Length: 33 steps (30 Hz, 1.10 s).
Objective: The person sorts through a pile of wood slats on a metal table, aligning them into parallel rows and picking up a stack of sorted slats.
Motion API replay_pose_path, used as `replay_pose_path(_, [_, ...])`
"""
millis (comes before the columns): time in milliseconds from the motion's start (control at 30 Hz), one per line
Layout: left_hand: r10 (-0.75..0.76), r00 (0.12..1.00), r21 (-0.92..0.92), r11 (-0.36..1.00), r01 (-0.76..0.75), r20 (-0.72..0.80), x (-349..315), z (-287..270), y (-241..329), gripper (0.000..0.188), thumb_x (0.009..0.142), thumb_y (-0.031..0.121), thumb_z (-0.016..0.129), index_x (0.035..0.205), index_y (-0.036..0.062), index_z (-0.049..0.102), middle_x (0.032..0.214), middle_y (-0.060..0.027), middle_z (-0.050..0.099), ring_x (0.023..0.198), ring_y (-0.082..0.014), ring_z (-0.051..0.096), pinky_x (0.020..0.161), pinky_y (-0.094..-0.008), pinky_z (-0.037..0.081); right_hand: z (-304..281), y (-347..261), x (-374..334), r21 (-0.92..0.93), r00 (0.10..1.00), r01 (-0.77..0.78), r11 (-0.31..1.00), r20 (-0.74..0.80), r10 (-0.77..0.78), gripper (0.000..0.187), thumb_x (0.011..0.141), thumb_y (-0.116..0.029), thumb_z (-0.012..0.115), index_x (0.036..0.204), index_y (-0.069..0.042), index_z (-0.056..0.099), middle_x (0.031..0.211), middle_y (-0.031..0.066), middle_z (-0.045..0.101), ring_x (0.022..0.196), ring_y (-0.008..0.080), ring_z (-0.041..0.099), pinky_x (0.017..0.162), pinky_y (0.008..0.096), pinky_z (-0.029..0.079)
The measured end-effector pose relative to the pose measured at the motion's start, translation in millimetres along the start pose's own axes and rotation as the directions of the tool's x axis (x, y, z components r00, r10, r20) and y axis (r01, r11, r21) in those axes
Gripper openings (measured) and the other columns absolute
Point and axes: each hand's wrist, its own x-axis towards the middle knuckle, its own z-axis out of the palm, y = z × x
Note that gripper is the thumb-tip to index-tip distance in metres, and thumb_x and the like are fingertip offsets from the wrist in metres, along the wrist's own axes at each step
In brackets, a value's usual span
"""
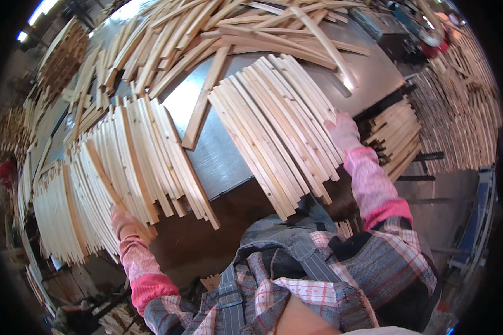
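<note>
My left hand [126,224] is closed around the near end of a loose wooden strip [101,170], which lies aslant over a row of similar strips [89,195]. At the right, my right hand [344,132] rests against the outer edge of a second row of pale strips [274,134]. Its fingers are apart and touch the outermost strip. Both rows lie side by side on a metal table [221,162], with their near ends jutting past its front edge. A single board [207,103] lies between the rows.
A jumbled heap of strips [207,30] covers the far side of the table. Stacked strips [397,134] stand just right of it, with larger stacks [458,111] beyond. Machinery [383,30] sits at the far right corner. A blue frame [469,223] stands at the right.
</note>
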Motion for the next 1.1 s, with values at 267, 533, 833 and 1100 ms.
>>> replay_pose_path(267, [0.175, 0.957, -0.829, 0.48, -0.287, -0.23, -89, -11, 73, 0.018, 0.099, 0.011, 0.058, 0.112, 0.003, 0.066, 0.103, -0.0061, 0.062, 0.095, -0.013, 0.057, 0.078, -0.0223, 0.051, 24, 17, 39, -0.003, 0.925, -0.255, 0.967, 0.291, 0.245, 0.068, 0.088, -0.052, 0.058, 0.131, 0.0, 0.058, 0.134, 0.0244, 0.058, 0.129, 0.0375, 0.052, 0.109, 0.0417, 0.039])
replay_pose_path(533, [0.497, 0.81, -0.623, 0.75, -0.221, 0.311, -276, 78, 272, 0.073, 0.091, 0.044, 0.064, 0.147, 0.004, 0.04, 0.121, -0.0227, 0.061, 0.11, -0.0415, 0.061, 0.094, -0.0462, 0.049, 18, 23, 73, 0.316, 0.913, -0.095, 0.944, 0.405, -0.044, 0.062, 0.087, -0.05, 0.062, 0.126, -0.001, 0.062, 0.129, 0.024, 0.061, 0.123, 0.0372, 0.057, 0.104, 0.0429, 0.044])
replay_pose_path(833, [0.243, 0.864, -0.693, 0.704, 0.155, 0.44, -363, 75, 287, 0.067, 0.091, 0.01, 0.065, 0.151, 0.0013, 0.036, 0.14, -0.014, 0.056, 0.125, -0.0196, 0.055, 0.104, -0.0293, 0.043, 45, 60, 59, 0.153, 0.901, 0.076, 0.985, 0.412, -0.134, 0.056, 0.088, -0.049, 0.061, 0.124, -0.007, 0.064, 0.124, 0.0226, 0.062, 0.119, 0.0389, 0.058, 0.1, 0.0446, 0.046])
replay_pose_path(1100, [0.289, 0.844, -0.815, -0.251, 0.522, 0.452, -351, 102, 325, 0.079, 0.089, -0.005, 0.059, 0.158, 0.0149, 0.026, 0.133, -0.0038, 0.056, 0.109, -0.0159, 0.059, 0.092, -0.0274, 0.05, 40, 77, 63, 0.254, 0.85, -0.008, 0.967, 0.511, -0.127, 0.086, 0.087, -0.053, 0.064, 0.154, -0.012, 0.03, 0.134, 0.025, 0.058, 0.125, 0.0377, 0.055, 0.105, 0.0428, 0.042])
